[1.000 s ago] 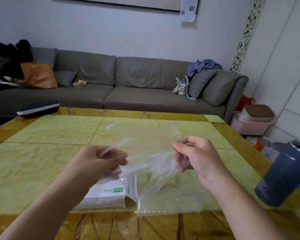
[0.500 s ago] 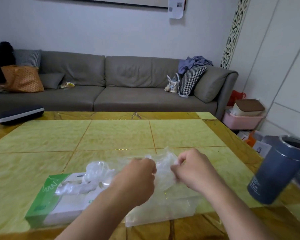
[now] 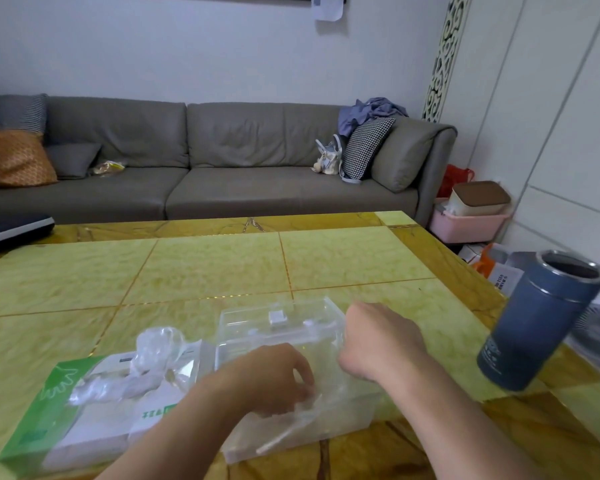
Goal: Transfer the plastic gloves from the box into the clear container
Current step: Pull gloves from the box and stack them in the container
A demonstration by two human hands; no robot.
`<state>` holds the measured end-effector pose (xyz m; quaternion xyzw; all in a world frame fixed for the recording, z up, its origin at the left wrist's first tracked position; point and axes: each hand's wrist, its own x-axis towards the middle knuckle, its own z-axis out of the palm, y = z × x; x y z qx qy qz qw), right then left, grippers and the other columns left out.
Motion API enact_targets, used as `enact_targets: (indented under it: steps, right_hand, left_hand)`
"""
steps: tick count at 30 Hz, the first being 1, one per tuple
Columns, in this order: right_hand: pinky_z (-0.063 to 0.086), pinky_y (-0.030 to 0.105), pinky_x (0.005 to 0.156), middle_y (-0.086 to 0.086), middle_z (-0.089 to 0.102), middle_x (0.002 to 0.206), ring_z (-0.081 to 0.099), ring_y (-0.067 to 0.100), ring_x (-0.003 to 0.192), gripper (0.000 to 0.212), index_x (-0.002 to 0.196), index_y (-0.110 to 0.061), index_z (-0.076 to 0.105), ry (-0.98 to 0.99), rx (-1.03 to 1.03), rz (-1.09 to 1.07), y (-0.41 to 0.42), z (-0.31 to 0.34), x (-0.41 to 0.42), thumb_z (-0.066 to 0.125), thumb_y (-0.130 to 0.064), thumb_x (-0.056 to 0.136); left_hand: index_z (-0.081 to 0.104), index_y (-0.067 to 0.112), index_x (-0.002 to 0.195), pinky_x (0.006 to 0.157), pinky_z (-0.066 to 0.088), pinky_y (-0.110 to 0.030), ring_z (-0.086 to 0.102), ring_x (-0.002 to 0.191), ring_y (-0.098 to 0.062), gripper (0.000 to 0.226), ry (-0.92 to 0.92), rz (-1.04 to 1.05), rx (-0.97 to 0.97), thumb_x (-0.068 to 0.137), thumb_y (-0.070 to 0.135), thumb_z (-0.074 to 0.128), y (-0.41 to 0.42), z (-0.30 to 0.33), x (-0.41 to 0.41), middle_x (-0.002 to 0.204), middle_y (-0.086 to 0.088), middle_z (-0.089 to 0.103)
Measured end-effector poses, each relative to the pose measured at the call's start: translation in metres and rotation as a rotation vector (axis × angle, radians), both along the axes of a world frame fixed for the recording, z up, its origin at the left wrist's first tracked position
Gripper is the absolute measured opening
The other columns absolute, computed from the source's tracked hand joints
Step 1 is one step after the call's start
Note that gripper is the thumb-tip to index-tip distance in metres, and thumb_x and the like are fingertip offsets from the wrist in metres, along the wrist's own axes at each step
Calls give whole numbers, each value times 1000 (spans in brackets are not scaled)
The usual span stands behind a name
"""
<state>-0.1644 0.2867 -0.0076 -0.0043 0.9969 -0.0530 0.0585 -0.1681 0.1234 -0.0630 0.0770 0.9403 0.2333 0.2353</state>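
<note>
A clear plastic container (image 3: pixel 355 408) stands on the table near its front edge, with its lid (image 3: pixel 281 318) tipped up at the back. My left hand (image 3: pixel 274 377) reaches down into it, fingers closed on a crumpled plastic glove (image 3: pixel 291 426) that lies inside. My right hand (image 3: pixel 378 341) is curled at the container's right rim; its fingers are hidden behind the back of the hand. To the left lies the green and white glove box (image 3: pixel 49 414), touching the container. More plastic gloves (image 3: pixel 156 344) stick up out of the box's opening.
A tall dark blue metal cup (image 3: pixel 541 320) stands open at the table's right edge. A dark flat case (image 3: pixel 11 226) lies at the far left. A grey sofa (image 3: pixel 243 157) with cushions and bags runs behind the yellow-green table (image 3: pixel 222 265).
The glove held spread between both hands was bunched up and has gone down into the container. My left hand followed it in; my right hand moved to the container's right rim.
</note>
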Motion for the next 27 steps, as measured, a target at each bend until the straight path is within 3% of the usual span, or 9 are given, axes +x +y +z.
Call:
enact_targets:
  steps: [4, 6, 9, 11, 14, 16, 20, 23, 27]
  right_hand:
    - [33, 26, 45, -3, 53, 62, 48, 20, 48, 25, 66, -17, 51, 48, -14, 9, 2, 1, 2, 69, -7, 80]
    - [37, 30, 46, -4, 58, 72, 54, 18, 56, 17, 77, -17, 55, 143, -70, 40, 1, 6, 7, 67, -9, 85]
    - [55, 42, 57, 1, 63, 86, 64, 24, 72, 16, 89, -16, 59, 163, -322, 109, -11, 9, 13, 52, -4, 80]
    - [60, 51, 57, 6, 68, 79, 66, 30, 65, 25, 81, -10, 63, 1, -401, 130, -20, 2, 12, 42, -5, 69]
    - [36, 34, 45, 5, 52, 69, 47, 22, 54, 16, 67, -17, 45, -245, -222, 129, -27, -11, 7, 44, -2, 73]
    - [41, 31, 53, 6, 57, 76, 52, 21, 60, 17, 74, -14, 54, -318, -123, 116, -30, -16, 1, 53, -6, 89]
    - [50, 34, 65, 11, 64, 90, 61, 28, 77, 16, 105, -9, 71, -403, 20, 136, -41, -21, -8, 58, -12, 95]
    - [52, 35, 79, 8, 63, 91, 63, 29, 87, 18, 105, -13, 72, -428, 104, 156, -48, -24, -8, 58, -18, 95]
    - [52, 33, 74, 1, 56, 78, 63, 22, 79, 26, 111, -19, 70, -344, 128, 127, -53, -22, -1, 51, -10, 96]
  left_hand:
    - [68, 36, 103, 58, 49, -23, 57, 68, -3, 23, 83, -11, -33, 82, 36, 77, 3, -5, -2, 87, 14, 63]
    - [63, 37, 105, 51, 42, -19, 58, 69, -5, 31, 51, -22, -44, 79, 35, 79, 5, -6, 0, 87, 15, 61]
    - [59, 36, 99, 64, 41, -23, 61, 88, -15, 25, 70, -68, -79, 80, 36, 75, 9, -7, 1, 86, 17, 60]
    - [60, 31, 104, 69, 38, -25, 54, 90, -18, 19, 100, -124, -128, 88, 31, 68, 10, -4, 5, 92, 13, 63]
    - [53, 32, 132, 79, 41, -30, 59, 104, -22, 42, 105, -140, -141, 92, 23, 61, 7, -2, 8, 123, 2, 67]
    - [50, 34, 136, 84, 45, -32, 60, 116, -24, 50, 92, -143, -127, 89, 27, 66, 5, -3, 9, 127, 2, 65]
    - [50, 28, 137, 96, 51, -42, 61, 117, -29, 49, 54, -162, -173, 90, 30, 67, 3, -2, 5, 129, -2, 65]
    - [62, 17, 126, 93, 55, -44, 66, 107, -30, 35, 69, -180, -178, 94, 30, 63, 1, 8, 7, 118, -7, 71]
    - [70, 21, 109, 85, 58, -36, 68, 96, -18, 25, 266, -78, 35, 94, 12, 53, -14, 26, 28, 105, 1, 73]
